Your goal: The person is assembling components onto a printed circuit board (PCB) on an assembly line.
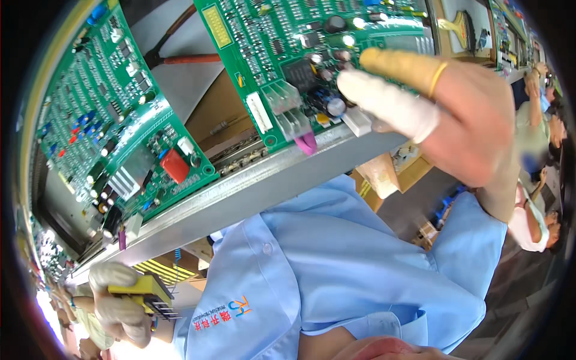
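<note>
My left hand [123, 306], in a whitish glove, is closed around a yellow block-shaped component with a row of metal pins [147, 292], probably a transformer. It is below the front rail, at the lower left. My right hand [444, 108] reaches over the nearer green circuit board [243, 60]. A yellow and a white finger cot cover two of its fingers, which are stretched out and apart. Their tips are at the small round capacitors [329, 103]; whether they touch is unclear. No held part shows in that hand. Clear connector housings [287, 111] sit beside them.
A second populated green board [102, 114] with a red capacitor [174, 165] lies to the left. Both boards rest along a grey metal rail [288, 174]. A yellow-handled brush [459, 30] is at the upper right. Other people are working at the far right and lower left.
</note>
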`<state>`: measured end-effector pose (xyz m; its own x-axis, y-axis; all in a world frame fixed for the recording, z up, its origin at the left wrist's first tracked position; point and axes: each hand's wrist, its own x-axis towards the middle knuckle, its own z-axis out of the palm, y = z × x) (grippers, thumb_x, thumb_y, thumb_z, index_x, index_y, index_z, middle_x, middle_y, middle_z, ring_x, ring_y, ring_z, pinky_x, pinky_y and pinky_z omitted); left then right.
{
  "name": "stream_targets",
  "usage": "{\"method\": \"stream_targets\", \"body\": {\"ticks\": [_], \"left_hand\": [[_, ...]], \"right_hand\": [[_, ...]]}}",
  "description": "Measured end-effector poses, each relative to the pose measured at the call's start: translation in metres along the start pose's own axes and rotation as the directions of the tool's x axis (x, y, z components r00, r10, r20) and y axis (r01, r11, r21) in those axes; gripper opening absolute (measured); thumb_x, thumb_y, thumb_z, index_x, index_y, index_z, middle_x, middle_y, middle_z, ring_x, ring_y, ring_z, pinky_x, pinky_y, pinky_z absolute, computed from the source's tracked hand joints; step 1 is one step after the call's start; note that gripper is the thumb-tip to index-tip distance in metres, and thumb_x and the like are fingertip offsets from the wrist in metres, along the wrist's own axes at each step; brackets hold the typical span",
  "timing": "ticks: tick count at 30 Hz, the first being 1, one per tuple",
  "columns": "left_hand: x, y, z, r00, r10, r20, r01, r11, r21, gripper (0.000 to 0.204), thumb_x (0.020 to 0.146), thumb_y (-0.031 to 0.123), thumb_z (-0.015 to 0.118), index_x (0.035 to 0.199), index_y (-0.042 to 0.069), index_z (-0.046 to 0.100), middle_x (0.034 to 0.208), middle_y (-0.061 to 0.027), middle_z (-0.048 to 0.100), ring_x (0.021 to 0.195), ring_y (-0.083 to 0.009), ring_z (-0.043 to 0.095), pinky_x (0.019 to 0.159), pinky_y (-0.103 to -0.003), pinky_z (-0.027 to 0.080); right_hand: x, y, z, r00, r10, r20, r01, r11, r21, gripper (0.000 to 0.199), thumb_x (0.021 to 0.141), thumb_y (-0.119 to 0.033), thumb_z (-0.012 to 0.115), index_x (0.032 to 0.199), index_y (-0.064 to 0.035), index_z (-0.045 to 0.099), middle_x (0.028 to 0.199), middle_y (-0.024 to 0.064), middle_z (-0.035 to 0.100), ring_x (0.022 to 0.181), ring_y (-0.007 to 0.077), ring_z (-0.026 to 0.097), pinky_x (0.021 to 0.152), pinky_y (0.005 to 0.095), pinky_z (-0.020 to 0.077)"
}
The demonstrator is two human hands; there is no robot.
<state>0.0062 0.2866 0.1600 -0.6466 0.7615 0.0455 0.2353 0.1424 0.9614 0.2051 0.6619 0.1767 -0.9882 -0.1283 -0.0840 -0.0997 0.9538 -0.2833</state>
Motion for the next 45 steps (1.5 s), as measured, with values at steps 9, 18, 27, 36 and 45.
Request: {"method": "stream_targets", "body": {"ticks": [9,18,27,36,45], "left_hand": [[0.088,0.04,0.077,0.918,0.074,0.389,-0.072,0.997,-0.02,0.071,0.077,0.032,0.077,0.137,0.005,0.05,0.139,-0.0251,0.048,0.126,-0.0307,0.051,0.103,-0.039,0.043],[0.151,0.108,0.203,0.87,0.12,0.478,-0.4,0.74,0.541,0.079,0.074,0.007,0.079,0.143,0.002,0.042,0.118,-0.0129,0.065,0.108,-0.0201,0.062,0.097,-0.035,0.048],[0.16,0.103,0.232,0.787,0.068,0.614,-0.613,0.198,0.765,0.063,0.07,0.02,0.083,0.127,0.009,0.059,0.105,-0.0102,0.067,0.105,-0.0268,0.054,0.095,-0.04,0.042],[0.166,0.094,0.238,0.764,0.044,0.644,-0.642,0.15,0.752,0.056,0.07,0.027,0.086,0.117,0.007,0.063,0.1,-0.01,0.065,0.106,-0.0294,0.052,0.093,-0.041,0.042],[0.157,0.104,0.256,0.827,-0.079,0.557,-0.558,0.015,0.83,0.051,0.07,0.026,0.086,0.111,0.004,0.064,0.1,-0.0119,0.066,0.112,-0.0312,0.051,0.094,-0.041,0.042]], "right_hand": [[-0.168,0.016,0.021,0.613,0.476,-0.631,-0.652,0.756,-0.063,0.031,0.086,0.007,0.064,0.116,-0.0001,0.068,0.109,0.01,0.071,0.093,0.0166,0.067,0.086,0.0303,0.0502],[-0.313,-0.012,0.226,-0.043,0.997,-0.059,-0.984,-0.032,0.174,0.043,0.086,-0.028,0.069,0.123,-0.0067,0.06,0.111,0.0181,0.066,0.102,0.0371,0.062,0.084,0.0429,0.0502],[-0.315,-0.004,0.275,-0.155,0.975,0.16,-0.971,-0.18,0.159,0.047,0.083,-0.03,0.069,0.119,-0.0026,0.056,0.11,0.0222,0.06,0.105,0.0398,0.059,0.085,0.0457,0.0489],[-0.321,0.006,0.286,-0.095,0.995,0.038,-0.957,-0.102,0.271,0.042,0.087,-0.03,0.064,0.124,-0.0096,0.059,0.109,0.0185,0.064,0.104,0.0358,0.063,0.086,0.0429,0.0481],[-0.31,0.011,0.276,-0.185,0.974,0.131,-0.959,-0.208,0.192,0.04,0.088,-0.025,0.06,0.125,-0.0088,0.059,0.106,0.0224,0.067,0.102,0.0389,0.064,0.084,0.0465,0.0497]]}}
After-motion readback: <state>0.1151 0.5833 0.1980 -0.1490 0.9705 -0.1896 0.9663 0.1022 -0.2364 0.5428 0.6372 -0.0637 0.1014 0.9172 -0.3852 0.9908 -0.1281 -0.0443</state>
